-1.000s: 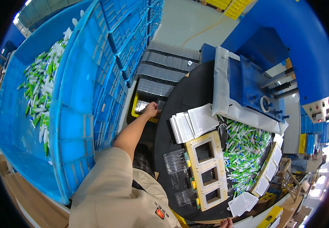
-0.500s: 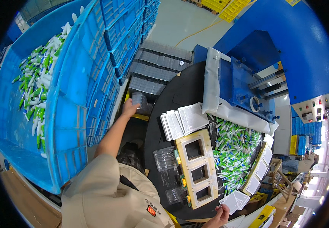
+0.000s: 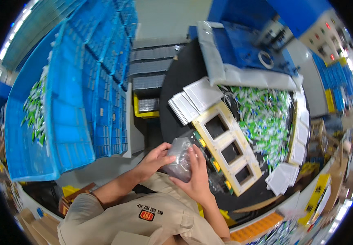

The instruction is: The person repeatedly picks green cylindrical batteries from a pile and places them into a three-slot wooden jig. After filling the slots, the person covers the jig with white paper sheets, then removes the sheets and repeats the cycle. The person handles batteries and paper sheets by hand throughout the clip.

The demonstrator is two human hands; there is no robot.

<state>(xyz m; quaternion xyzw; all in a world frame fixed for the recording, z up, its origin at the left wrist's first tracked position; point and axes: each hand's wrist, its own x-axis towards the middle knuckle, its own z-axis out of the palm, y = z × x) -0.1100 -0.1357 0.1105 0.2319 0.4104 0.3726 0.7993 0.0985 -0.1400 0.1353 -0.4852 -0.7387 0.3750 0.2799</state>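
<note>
Between my two hands, in front of my chest, is a stack of clear plastic blister shells (image 3: 179, 157). My left hand (image 3: 157, 159) grips its left side, while the fingers of my right hand (image 3: 194, 173) wrap its right side. Just right of the stack, a cream frame with three square openings (image 3: 224, 139) lies on the black round table (image 3: 180, 77). Green-and-yellow printed cards (image 3: 216, 166) line its near edge. More clear shells (image 3: 216, 182) show partly behind my right hand. White cards (image 3: 203, 94) are piled at the frame's far end, beside a heap of green-and-white tubes (image 3: 262, 118).
A large blue bin (image 3: 72, 143) holding similar tubes (image 3: 34, 108) stands at left, beside stacked blue crates (image 3: 113, 90). Beyond my left hand is a yellow crate (image 3: 147, 114) of clear shells. A blue press (image 3: 245, 47) stands over the table's far side. Another card-filled frame (image 3: 291, 141) lies at right.
My left hand has brought the shells from the yellow crate to my chest. My right hand has left the white cards at the table's near right edge and now holds the stack too. The view has turned.
</note>
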